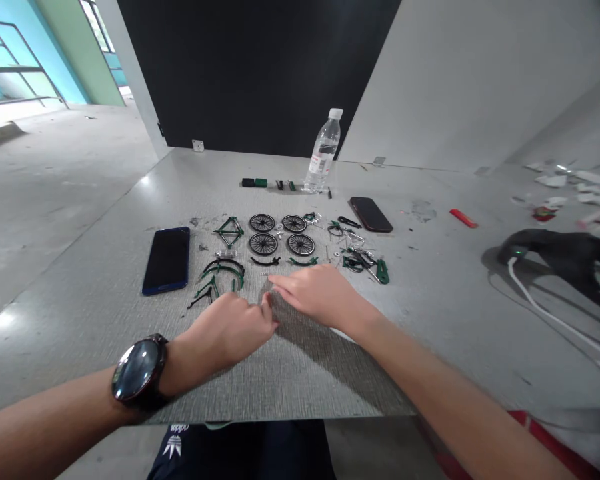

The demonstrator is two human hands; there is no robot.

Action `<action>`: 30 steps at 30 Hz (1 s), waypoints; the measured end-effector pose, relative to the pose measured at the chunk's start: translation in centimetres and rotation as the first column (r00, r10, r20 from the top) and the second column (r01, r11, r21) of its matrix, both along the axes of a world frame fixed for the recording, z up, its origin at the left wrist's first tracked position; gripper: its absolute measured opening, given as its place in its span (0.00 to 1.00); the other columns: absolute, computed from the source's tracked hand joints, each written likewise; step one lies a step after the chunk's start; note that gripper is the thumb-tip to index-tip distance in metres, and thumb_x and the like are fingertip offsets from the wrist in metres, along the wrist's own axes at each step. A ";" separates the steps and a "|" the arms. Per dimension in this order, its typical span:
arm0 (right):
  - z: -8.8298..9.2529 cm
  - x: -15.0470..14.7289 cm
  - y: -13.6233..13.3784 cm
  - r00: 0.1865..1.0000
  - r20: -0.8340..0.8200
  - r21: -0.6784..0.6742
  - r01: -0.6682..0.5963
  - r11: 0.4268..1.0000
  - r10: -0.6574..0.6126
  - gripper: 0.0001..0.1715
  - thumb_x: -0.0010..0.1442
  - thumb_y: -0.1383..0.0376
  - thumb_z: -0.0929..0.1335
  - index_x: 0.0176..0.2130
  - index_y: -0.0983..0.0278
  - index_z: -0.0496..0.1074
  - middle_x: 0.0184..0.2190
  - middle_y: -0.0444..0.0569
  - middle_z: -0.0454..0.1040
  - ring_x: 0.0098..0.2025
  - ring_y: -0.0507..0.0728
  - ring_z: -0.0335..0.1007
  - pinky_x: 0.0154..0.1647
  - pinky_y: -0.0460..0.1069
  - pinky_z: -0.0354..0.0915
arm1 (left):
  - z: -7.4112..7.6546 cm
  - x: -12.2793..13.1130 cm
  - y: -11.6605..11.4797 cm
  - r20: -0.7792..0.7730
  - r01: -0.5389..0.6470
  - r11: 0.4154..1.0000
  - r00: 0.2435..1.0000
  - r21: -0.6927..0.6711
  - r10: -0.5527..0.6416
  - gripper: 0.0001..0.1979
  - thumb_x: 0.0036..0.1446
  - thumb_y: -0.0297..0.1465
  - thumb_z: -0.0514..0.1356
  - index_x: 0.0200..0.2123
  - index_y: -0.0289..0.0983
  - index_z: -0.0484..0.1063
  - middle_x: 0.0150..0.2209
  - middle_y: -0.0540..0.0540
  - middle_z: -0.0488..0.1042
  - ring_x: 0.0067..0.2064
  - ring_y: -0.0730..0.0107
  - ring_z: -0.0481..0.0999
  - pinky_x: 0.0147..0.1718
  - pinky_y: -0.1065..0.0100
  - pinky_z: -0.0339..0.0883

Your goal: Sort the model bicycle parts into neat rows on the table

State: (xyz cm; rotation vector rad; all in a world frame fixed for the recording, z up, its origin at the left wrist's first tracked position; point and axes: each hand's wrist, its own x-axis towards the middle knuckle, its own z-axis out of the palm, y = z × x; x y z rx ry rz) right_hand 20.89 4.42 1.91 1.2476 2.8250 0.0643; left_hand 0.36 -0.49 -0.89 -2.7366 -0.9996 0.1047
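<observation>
My right hand [315, 291] reaches to the middle of the table with its fingers drawn together. Its fingertips are at a tiny silvery part [265, 274]; whether they grip it I cannot tell. Closer to me, my left hand [237, 325] is curled closed, one digit raised, and whatever it may hold is hidden. Beyond both hands lie small spoked model bicycle wheels [263, 244] and two curved mudguard-like strips, one black [265, 261] and one green [303, 262]. Left of them are a green bicycle frame [229, 232], longer arched strips [223, 267] and forked pieces [207, 288].
A blue-edged phone [167, 260] lies left, a dark phone [371, 214] right. Small green and black parts [363, 260] cluster nearby. A water bottle [323, 153] stands at the back. Farther right are a red object [463, 218] and a black device [545, 250] with a white cable [545, 303].
</observation>
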 end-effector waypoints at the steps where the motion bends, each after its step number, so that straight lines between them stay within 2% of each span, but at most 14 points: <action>1: 0.0 0.0 0.0 1.000 0.000 0.001 -0.001 1.000 0.001 0.21 0.74 0.61 0.59 0.57 0.57 0.75 0.32 0.46 0.81 0.27 0.52 0.69 0.26 0.49 0.43 | 0.0 0.0 0.0 0.002 -0.015 1.000 1.000 -0.023 0.015 0.22 0.70 0.24 0.50 0.63 0.22 0.66 0.23 0.42 0.78 0.23 0.63 0.76 0.22 0.66 0.60; 5: 0.0 0.0 0.0 1.000 -0.004 0.008 -0.001 1.000 0.001 0.21 0.74 0.60 0.59 0.57 0.56 0.75 0.31 0.45 0.81 0.27 0.52 0.69 0.26 0.49 0.43 | 0.0 0.0 -0.1 0.016 -0.056 0.996 0.998 -0.074 0.057 0.25 0.70 0.24 0.44 0.66 0.24 0.64 0.25 0.42 0.79 0.25 0.61 0.76 0.25 0.65 0.62; 9: -0.1 0.0 0.0 1.000 -0.006 -0.001 0.002 1.000 -0.002 0.21 0.74 0.61 0.59 0.56 0.57 0.76 0.30 0.45 0.80 0.26 0.52 0.67 0.26 0.50 0.43 | -0.2 -0.1 -0.1 0.000 -0.049 0.996 0.999 -0.071 0.049 0.25 0.70 0.24 0.44 0.67 0.25 0.63 0.25 0.42 0.79 0.24 0.62 0.75 0.24 0.65 0.61; 15: 0.1 0.2 0.1 0.999 -0.045 0.005 -0.024 1.000 0.024 0.20 0.74 0.61 0.58 0.42 0.61 0.77 0.27 0.46 0.77 0.25 0.51 0.64 0.26 0.50 0.43 | -0.1 0.0 0.1 -0.037 -0.055 0.994 0.998 -0.091 0.052 0.25 0.70 0.24 0.45 0.67 0.24 0.62 0.25 0.41 0.79 0.25 0.60 0.76 0.23 0.64 0.60; 18: 0.3 0.3 -0.1 0.990 -0.107 -0.013 -0.088 0.996 0.086 0.21 0.74 0.58 0.58 0.37 0.62 0.75 0.26 0.45 0.75 0.24 0.51 0.61 0.26 0.50 0.43 | 0.2 0.1 0.1 -0.031 -0.043 0.996 0.999 -0.078 0.040 0.22 0.71 0.25 0.47 0.63 0.25 0.67 0.25 0.42 0.79 0.24 0.62 0.76 0.21 0.65 0.57; 21: 0.4 0.2 -0.2 0.971 -0.171 -0.031 -0.172 0.985 0.164 0.23 0.74 0.55 0.58 0.33 0.62 0.72 0.23 0.44 0.72 0.23 0.50 0.57 0.25 0.50 0.42 | 0.1 0.1 0.2 -0.007 -0.034 0.998 0.999 -0.058 0.034 0.17 0.71 0.26 0.50 0.53 0.29 0.76 0.25 0.43 0.78 0.23 0.64 0.76 0.20 0.65 0.55; 23: 0.5 0.4 -0.1 0.961 -0.206 -0.021 -0.190 0.981 0.182 0.23 0.74 0.56 0.58 0.32 0.62 0.71 0.22 0.43 0.70 0.22 0.50 0.55 0.25 0.50 0.43 | 0.0 0.1 0.2 -0.001 -0.029 0.998 1.000 -0.048 0.029 0.16 0.70 0.27 0.52 0.53 0.29 0.76 0.24 0.44 0.78 0.22 0.64 0.76 0.20 0.65 0.55; 27: 1.1 2.3 1.3 0.952 -0.296 -0.007 -0.085 0.996 0.079 0.25 0.75 0.57 0.55 0.37 0.63 0.74 0.20 0.42 0.69 0.19 0.49 0.54 0.24 0.49 0.46 | 0.2 0.1 0.1 -0.006 -0.008 1.000 1.000 -0.017 0.008 0.22 0.72 0.31 0.52 0.62 0.24 0.69 0.23 0.44 0.78 0.21 0.63 0.76 0.18 0.65 0.54; 29: 1.7 4.4 2.5 0.931 -0.364 0.009 0.042 0.999 -0.036 0.25 0.75 0.56 0.56 0.42 0.63 0.76 0.20 0.43 0.70 0.18 0.50 0.56 0.24 0.49 0.48 | 0.5 0.3 0.0 -0.018 -0.019 1.000 1.000 -0.011 0.019 0.23 0.73 0.33 0.52 0.62 0.23 0.68 0.21 0.44 0.77 0.21 0.62 0.76 0.18 0.64 0.54; 30: 2.0 5.7 3.1 0.912 -0.391 0.029 0.150 0.988 -0.127 0.23 0.74 0.55 0.57 0.44 0.62 0.77 0.21 0.44 0.72 0.19 0.50 0.58 0.24 0.49 0.50 | 0.6 0.3 -0.1 -0.027 -0.027 1.000 0.999 -0.010 0.026 0.23 0.73 0.33 0.52 0.62 0.23 0.68 0.21 0.45 0.77 0.21 0.61 0.76 0.18 0.64 0.54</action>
